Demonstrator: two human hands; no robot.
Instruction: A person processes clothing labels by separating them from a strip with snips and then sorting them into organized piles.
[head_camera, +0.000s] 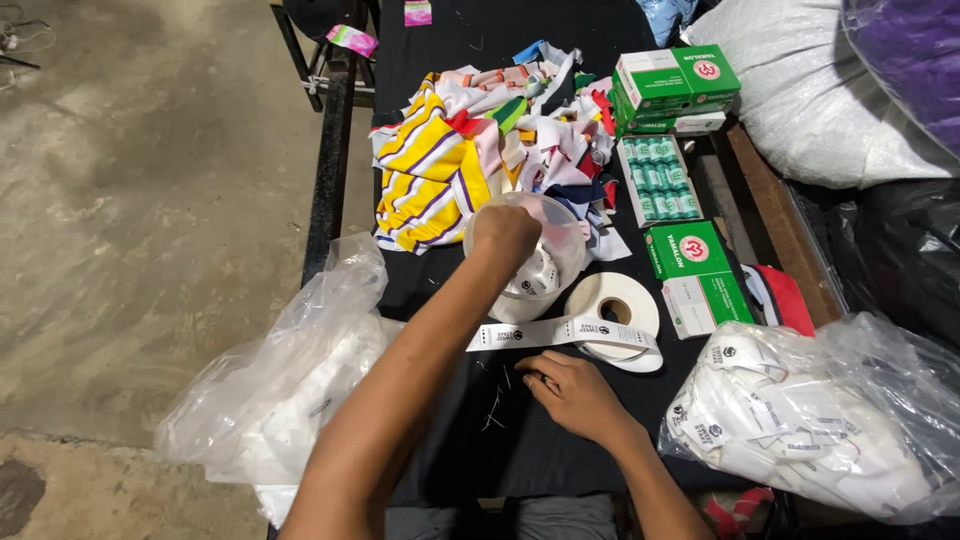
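A person is working at a black table (470, 440), with the left hand (503, 232) reaching into the mouth of a clear plastic tub (560, 262); the fingers are curled down inside it, but whether they are gripping anything cannot be told from here. The right hand (578, 392) is lying nearer the person on the black cloth, fingers bent and pressing down on the surface, seemingly pinching something small at the fingertips, though what it is stays too small to make out. Between the two hands a strip of white printed labels (540, 333) is stretching across the table, running from beside the left forearm to a roll of label tape (615, 315) that is sitting just beyond the right hand and just beside the tub. Beyond the left hand a heap of fabric scraps (480, 150), yellow, white, purple and pink, is spreading over the far end of the table. Out past the right hand's outer side, green and white boxes (695, 275) are lying near an open box of green thread spools (658, 180), with more boxes (675, 85) stacked farther off. A clear bag of cut labels (810, 420) is resting close beside the right wrist, and another plastic bag (280, 390) is sagging off the table edge outside the left arm.
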